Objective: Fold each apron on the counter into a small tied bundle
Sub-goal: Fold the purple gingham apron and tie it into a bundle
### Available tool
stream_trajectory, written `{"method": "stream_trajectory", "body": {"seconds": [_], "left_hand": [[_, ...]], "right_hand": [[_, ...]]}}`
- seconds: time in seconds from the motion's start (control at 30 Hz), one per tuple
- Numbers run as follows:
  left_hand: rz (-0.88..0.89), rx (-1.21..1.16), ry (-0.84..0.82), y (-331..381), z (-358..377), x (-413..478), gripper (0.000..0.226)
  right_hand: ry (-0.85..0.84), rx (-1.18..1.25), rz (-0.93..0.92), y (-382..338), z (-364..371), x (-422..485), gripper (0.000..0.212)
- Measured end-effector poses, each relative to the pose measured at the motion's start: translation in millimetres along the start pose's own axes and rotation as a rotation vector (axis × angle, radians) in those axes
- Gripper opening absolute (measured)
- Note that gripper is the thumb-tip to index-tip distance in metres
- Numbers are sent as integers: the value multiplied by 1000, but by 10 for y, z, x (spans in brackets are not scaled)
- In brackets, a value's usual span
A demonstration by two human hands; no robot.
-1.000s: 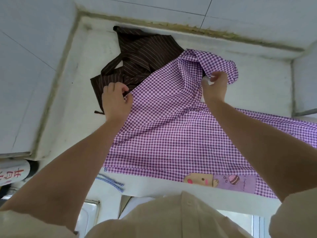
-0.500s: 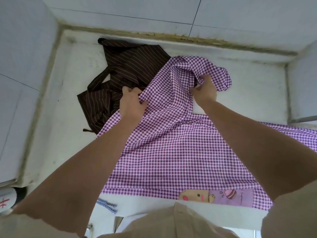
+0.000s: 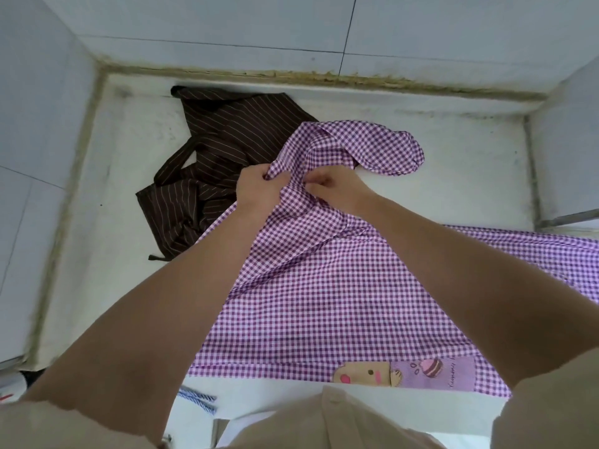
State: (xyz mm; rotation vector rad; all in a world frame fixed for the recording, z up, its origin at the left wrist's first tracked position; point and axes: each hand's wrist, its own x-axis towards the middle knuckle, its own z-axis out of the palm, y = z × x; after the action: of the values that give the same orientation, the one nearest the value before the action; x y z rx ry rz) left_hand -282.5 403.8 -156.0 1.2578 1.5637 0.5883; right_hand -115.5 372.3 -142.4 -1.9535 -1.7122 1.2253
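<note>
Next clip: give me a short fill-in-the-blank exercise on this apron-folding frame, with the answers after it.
1. The left hand and right hand both grip the ____ checked apron.
2. The brown apron is patterned with thin pale ____.
3. It lies on the counter to the ____ of the checked apron.

Missing words: purple; stripes; left.

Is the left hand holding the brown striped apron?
No, the left hand grips the purple checked apron close to the right hand, while the brown striped apron lies loose on the counter.
</note>
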Motion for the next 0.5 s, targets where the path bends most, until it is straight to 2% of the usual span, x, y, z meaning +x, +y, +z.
{"method": "stream_trajectory", "body": {"seconds": [0.07, 0.17, 0.3, 0.4, 0.47, 0.5], "left_hand": [[88, 53, 56, -4, 6, -38, 17], [424, 217, 51, 51, -12, -207, 14], [736, 494, -180, 21, -24, -560, 11], [902, 785, -374, -146, 3, -840, 6], [912, 862, -457, -248, 24, -958, 7], [908, 865, -445, -300, 37, -1056, 9]], "right_hand": [[-60, -36, 52, 19, 30, -24, 35], [-34, 131, 118, 25, 26, -98, 35], [171, 920, 293, -16, -75, -331, 49], [221, 1336, 306, 105, -166, -516, 64], [256, 1286, 391, 139, -161, -598, 81], [332, 1196, 446, 164, -136, -690, 79]]}}
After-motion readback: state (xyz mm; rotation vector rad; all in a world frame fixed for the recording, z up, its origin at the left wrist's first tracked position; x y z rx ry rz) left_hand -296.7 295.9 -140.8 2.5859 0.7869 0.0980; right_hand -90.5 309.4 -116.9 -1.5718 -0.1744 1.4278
